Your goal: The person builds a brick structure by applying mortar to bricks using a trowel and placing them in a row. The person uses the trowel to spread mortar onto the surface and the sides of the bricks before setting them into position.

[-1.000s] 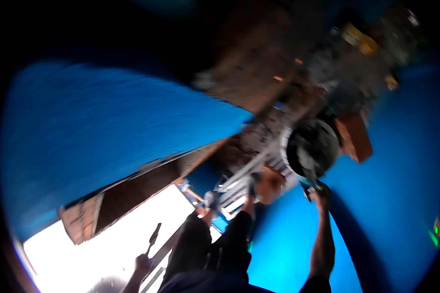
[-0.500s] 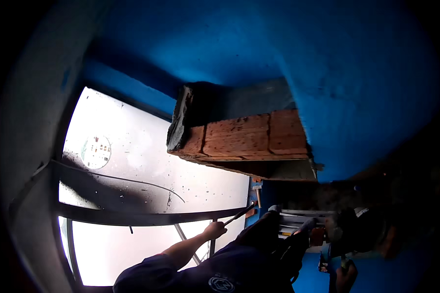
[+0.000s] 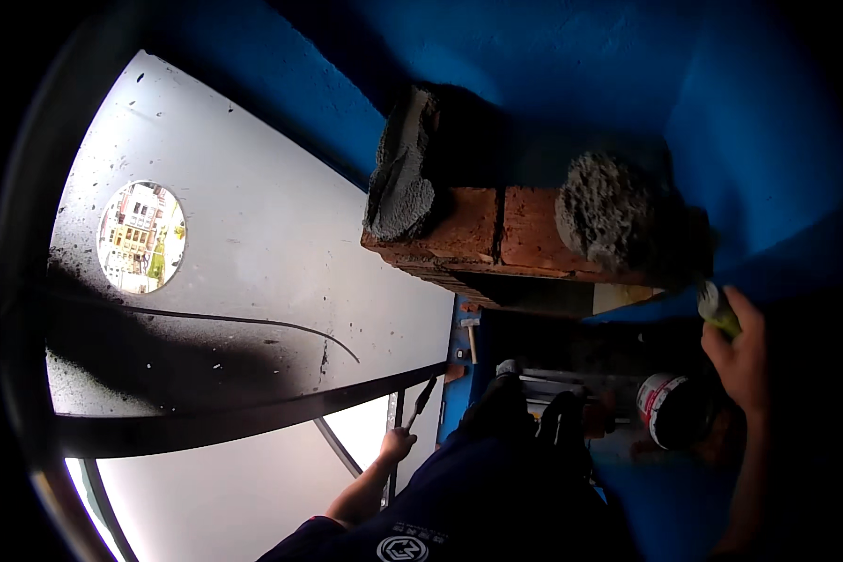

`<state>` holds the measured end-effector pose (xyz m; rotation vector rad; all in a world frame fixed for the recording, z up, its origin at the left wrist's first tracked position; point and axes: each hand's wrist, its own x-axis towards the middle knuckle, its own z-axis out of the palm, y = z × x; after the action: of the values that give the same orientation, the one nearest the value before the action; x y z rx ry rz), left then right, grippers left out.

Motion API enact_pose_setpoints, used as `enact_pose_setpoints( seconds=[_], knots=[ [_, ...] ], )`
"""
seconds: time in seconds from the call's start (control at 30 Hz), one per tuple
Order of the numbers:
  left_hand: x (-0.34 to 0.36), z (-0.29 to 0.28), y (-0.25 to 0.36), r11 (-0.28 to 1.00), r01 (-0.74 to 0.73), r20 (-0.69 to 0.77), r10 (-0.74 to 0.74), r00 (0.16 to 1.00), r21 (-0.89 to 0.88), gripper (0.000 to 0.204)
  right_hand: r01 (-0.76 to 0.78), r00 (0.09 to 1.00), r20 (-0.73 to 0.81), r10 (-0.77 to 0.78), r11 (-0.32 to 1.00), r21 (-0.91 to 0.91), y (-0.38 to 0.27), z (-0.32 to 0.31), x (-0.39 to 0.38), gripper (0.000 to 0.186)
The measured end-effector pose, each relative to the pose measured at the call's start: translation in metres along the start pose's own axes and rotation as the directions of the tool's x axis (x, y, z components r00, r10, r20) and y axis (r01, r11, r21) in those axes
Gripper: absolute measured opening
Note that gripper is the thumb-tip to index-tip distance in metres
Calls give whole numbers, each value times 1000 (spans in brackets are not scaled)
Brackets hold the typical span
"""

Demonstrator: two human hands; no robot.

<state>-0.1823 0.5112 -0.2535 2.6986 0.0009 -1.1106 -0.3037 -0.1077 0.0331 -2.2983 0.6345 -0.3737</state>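
Two hands are closed: the right hand [image 3: 742, 358] on a green handle [image 3: 724, 325], probably steadying the mortar lump [image 3: 607, 211] at the brick ledge [image 3: 461, 221], the left hand [image 3: 399, 444] on a dark tool [image 3: 424, 397], seemingly held clear

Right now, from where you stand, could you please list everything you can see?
Bricks: several, red, centre
Mortar strip: one, grey, on the bricks' left end
Mortar lump: one, grey, before the bricks' right part
Walls: count unclear, blue, behind the bricks
Panel: one, white with dark specks, left
Hole: one, round, buildings beyond, in the panel
Bar: one, black, below the panel
Hammer: one, pale handle, below the bricks
Bucket: one, white and red, lower right
Dark tool: one, black, lower middle
Green tool: one, green handle, right
Shirt: one, dark blue, bottom
Left hand: one, bare, grip on the dark tool
Right hand: one, bare, grip on the green tool
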Motion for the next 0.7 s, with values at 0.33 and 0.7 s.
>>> enact_pose_setpoints(
  seconds=[0.33, 0.7],
  knots=[
    [30, -2, -56, 943, 235, 26, -235, 972, -237, 37, 406, 846, 27, -533, 611, -680, -122, 105, 95, 26],
    [72, -8, -32, 778, 359, 240, -271, 932, -516, 19, 96, 945, -199, -259, 802, -590, -75, 55, 23, 43]
  ],
)
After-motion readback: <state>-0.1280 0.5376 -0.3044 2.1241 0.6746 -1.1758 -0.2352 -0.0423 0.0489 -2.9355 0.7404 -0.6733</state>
